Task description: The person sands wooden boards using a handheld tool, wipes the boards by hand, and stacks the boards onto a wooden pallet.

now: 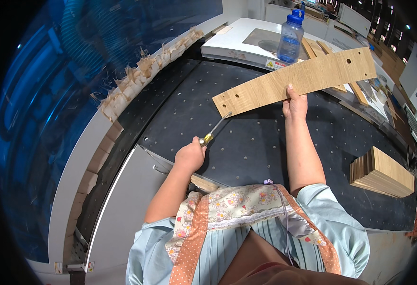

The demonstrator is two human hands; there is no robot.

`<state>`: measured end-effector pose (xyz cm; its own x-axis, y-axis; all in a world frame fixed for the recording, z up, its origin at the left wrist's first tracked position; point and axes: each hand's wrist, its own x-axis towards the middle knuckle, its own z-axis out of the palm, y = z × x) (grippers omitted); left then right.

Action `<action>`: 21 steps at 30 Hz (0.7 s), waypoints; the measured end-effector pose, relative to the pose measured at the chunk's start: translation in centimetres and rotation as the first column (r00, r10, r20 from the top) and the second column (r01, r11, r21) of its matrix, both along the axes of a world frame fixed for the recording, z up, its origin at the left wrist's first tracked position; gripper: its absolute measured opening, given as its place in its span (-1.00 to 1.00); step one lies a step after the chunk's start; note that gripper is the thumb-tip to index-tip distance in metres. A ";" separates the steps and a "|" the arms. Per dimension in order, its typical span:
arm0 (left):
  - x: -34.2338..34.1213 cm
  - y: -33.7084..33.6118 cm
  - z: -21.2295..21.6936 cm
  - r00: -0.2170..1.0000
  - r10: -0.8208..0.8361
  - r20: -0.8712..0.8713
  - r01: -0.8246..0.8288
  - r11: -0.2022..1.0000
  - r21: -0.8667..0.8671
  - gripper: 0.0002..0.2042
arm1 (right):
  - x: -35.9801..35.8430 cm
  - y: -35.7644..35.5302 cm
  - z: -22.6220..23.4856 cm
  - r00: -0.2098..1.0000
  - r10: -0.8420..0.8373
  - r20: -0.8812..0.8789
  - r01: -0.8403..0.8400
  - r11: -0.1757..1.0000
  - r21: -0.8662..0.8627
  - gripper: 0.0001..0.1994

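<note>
Wooden panel (296,80) hiding right-hand (295,104) fingertips.

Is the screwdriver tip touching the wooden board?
Touching. In the head view the screwdriver tip meets the lower edge of the wooden board near its left end.

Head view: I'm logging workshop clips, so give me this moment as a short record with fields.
left hand: left hand gripping a yellow-handled screwdriver, tip at the panel's near end
right hand: right hand holding a long wooden panel with drilled holes, raised above the table
surface: black perforated table
nearby: stack of wooden panels to the right; blue water bottle beyond the panel
</note>
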<state>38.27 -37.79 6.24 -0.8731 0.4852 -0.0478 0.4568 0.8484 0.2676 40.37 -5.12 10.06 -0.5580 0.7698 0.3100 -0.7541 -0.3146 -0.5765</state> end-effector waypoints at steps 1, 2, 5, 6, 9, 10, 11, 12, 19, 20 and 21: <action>-0.1 -0.2 0.1 1.000 -0.001 0.013 0.001 1.000 0.004 -0.66 | 0.0 -0.1 0.0 1.000 -0.003 0.002 0.003 1.000 -0.007 -0.54; -0.2 -0.4 0.1 1.000 -0.003 0.026 0.003 1.000 0.009 -0.66 | 0.0 -0.1 0.0 1.000 -0.007 0.004 0.007 1.000 -0.013 -0.53; -0.3 -0.8 0.1 0.999 -0.005 0.041 0.005 1.000 0.019 -0.64 | -0.1 -0.1 -0.1 1.000 -0.002 0.015 0.002 1.000 -0.010 -0.51; -0.3 -0.8 0.0 0.999 -0.010 0.033 0.009 1.000 0.025 -0.67 | -0.1 -0.1 -0.1 1.000 -0.013 0.017 0.013 1.000 -0.007 -0.52; -0.1 -1.0 -0.4 0.999 -0.018 0.029 0.017 0.999 0.047 -0.69 | -0.2 0.0 -0.1 0.999 -0.033 0.026 0.033 0.999 -0.001 -0.54; -0.2 -1.1 -0.5 0.999 -0.018 0.040 0.015 0.998 0.060 -0.68 | -0.2 0.0 0.0 0.999 -0.031 0.031 0.031 1.000 0.000 -0.55; -0.2 -1.3 -0.5 0.999 -0.018 0.050 0.014 0.997 0.072 -0.66 | -0.2 -0.1 0.1 0.999 -0.030 0.036 0.030 1.000 0.000 -0.55; -0.3 -1.4 -0.4 0.998 -0.021 0.058 0.016 0.997 0.076 -0.66 | -0.2 -0.1 0.2 0.999 -0.021 0.044 0.021 1.000 0.006 -0.54; -0.8 -2.2 -0.3 1.000 0.017 0.014 -0.019 0.996 0.088 -0.70 | -0.5 0.3 0.1 0.997 -0.041 0.059 0.040 0.999 0.030 -0.56; -1.0 -2.1 -0.3 1.000 0.026 0.017 -0.027 0.998 0.055 -0.71 | -0.5 0.4 0.0 0.997 -0.053 0.058 0.052 0.998 0.022 -0.58; -1.1 -2.0 -0.3 0.999 0.037 0.016 -0.038 0.998 0.044 -0.72 | -0.6 0.3 0.1 0.997 -0.048 0.054 0.047 0.999 0.020 -0.58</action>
<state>37.19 -39.74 5.95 -0.8899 0.4543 -0.0405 0.4206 0.8518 0.3122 39.82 -4.83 10.16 -0.5375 0.7900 0.2948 -0.7352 -0.2679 -0.6226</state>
